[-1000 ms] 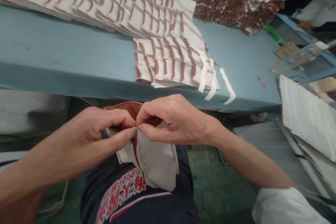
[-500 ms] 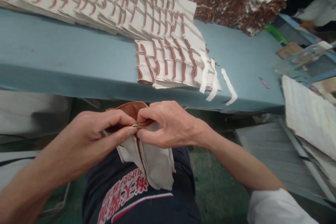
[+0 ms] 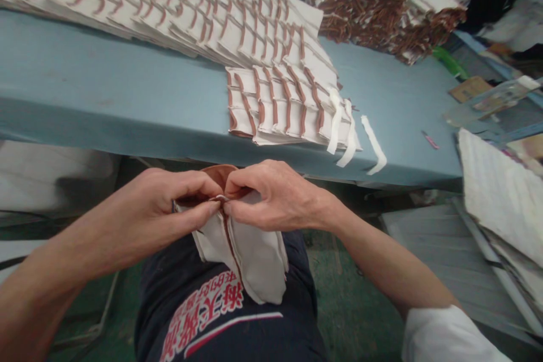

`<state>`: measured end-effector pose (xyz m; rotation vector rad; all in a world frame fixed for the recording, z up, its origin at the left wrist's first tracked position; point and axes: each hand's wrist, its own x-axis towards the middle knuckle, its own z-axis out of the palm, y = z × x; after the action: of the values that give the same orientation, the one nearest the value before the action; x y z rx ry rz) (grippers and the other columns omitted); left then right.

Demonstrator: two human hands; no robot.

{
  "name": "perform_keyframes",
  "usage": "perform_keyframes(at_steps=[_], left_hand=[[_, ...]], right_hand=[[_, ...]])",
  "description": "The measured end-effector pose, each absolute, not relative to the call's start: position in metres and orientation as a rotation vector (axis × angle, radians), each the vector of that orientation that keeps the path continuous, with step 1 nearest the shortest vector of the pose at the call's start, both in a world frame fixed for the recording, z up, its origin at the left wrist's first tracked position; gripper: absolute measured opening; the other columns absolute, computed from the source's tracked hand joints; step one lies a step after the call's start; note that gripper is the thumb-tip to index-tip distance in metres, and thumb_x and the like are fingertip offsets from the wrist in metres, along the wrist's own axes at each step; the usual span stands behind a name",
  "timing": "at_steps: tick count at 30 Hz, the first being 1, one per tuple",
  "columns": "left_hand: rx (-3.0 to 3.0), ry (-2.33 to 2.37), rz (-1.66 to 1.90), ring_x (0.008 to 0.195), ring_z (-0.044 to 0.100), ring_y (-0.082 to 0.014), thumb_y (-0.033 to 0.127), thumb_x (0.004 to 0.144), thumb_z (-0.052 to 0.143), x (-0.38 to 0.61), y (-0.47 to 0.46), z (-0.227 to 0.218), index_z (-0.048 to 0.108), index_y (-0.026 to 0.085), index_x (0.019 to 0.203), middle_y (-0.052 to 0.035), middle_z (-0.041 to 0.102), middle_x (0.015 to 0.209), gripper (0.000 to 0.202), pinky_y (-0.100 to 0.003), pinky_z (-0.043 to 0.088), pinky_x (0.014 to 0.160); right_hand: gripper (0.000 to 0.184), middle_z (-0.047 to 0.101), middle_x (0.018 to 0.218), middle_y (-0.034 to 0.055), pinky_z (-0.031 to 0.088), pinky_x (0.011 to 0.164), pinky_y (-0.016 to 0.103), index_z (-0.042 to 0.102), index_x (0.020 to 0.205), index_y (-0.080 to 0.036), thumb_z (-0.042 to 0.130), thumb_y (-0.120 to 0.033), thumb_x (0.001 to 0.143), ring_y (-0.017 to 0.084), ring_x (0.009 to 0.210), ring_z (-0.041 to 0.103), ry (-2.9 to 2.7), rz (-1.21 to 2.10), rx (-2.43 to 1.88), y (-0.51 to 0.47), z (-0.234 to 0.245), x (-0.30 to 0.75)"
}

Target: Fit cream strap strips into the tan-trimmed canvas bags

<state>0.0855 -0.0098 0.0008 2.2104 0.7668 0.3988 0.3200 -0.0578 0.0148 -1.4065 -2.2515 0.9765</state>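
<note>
Over my lap hangs a sewn piece (image 3: 258, 263), off-white outside with a brown lining and a brown-edged seam running down its middle. My left hand (image 3: 182, 201) pinches its top edge between thumb and forefinger, left of the seam. Right beside it, my right hand (image 3: 267, 198) pinches the same edge just across the seam. The two sets of fingertips nearly touch at the seam's upper end. Both palms cover part of the upper piece, and some brown lining shows behind the fingers.
A blue-covered table (image 3: 169, 104) runs across in front. Overlapping rows of white pieces with brown edges (image 3: 280, 102) lie on it, with white strips (image 3: 373, 144) at the right. A brown-and-white stack (image 3: 373, 5) rises behind. Boards (image 3: 500, 198) lean at the right.
Both hands keep their pinch at the seam, with the left wrist slightly raised. The view has shifted a little, so the table and its rows sit slightly further right.
</note>
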Motion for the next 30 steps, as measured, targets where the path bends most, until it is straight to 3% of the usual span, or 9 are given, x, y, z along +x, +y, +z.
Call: perform_keyframes(at_steps=[3, 8, 19, 25, 30], left_hand=[[2.210, 0.700, 0.424, 0.068, 0.076, -0.0091, 0.031, 0.103, 0.059, 0.086, -0.011, -0.001, 0.082, 0.023, 0.098, 0.0062, 0.085, 0.084, 0.025, -0.013, 0.050, 0.061], [2.244, 0.685, 0.522, 0.066, 0.075, -0.0068, 0.026, 0.100, 0.060, 0.086, -0.015, -0.004, 0.081, 0.024, 0.096, 0.0075, 0.084, 0.084, 0.022, -0.012, 0.049, 0.061], [2.118, 0.658, 0.510, 0.071, 0.077, -0.0114, 0.028, 0.097, 0.064, 0.085, -0.008, -0.007, 0.082, 0.025, 0.094, 0.0063, 0.086, 0.085, 0.019, -0.014, 0.055, 0.066], [2.303, 0.657, 0.550, 0.072, 0.077, -0.0101, 0.024, 0.104, 0.059, 0.086, -0.016, -0.004, 0.081, 0.023, 0.103, 0.0043, 0.085, 0.089, 0.022, -0.015, 0.051, 0.066], [2.580, 0.649, 0.755, 0.080, 0.080, -0.0153, 0.021, 0.112, 0.049, 0.083, -0.036, -0.018, 0.077, 0.026, 0.107, 0.0005, 0.084, 0.093, 0.029, -0.022, 0.060, 0.076]], right_hand=[[0.012, 0.065, 0.077, -0.0041, 0.031, 0.069, 0.026, 0.068, 0.083, -0.018, 0.066, -0.023, 0.093, 0.011, 0.071, 0.054, -2.226, 1.037, -1.395, -0.058, 0.014, 0.321], [0.015, 0.062, 0.075, -0.0049, 0.030, 0.068, 0.026, 0.065, 0.080, -0.018, 0.066, -0.024, 0.093, 0.010, 0.070, 0.051, -2.220, 1.027, -1.386, -0.060, 0.013, 0.320], [0.019, 0.059, 0.074, -0.0052, 0.032, 0.069, 0.026, 0.064, 0.080, -0.018, 0.064, -0.029, 0.095, 0.010, 0.069, 0.051, -2.187, 1.134, -1.279, -0.054, 0.016, 0.326], [0.015, 0.056, 0.071, -0.0058, 0.032, 0.067, 0.026, 0.064, 0.077, -0.018, 0.065, -0.026, 0.090, 0.011, 0.068, 0.050, -2.144, 1.213, -1.263, -0.053, 0.019, 0.327], [0.013, 0.060, 0.074, -0.0046, 0.037, 0.068, 0.024, 0.068, 0.080, -0.017, 0.066, -0.027, 0.089, 0.011, 0.070, 0.052, -1.973, 1.409, -1.202, -0.053, 0.013, 0.332]])
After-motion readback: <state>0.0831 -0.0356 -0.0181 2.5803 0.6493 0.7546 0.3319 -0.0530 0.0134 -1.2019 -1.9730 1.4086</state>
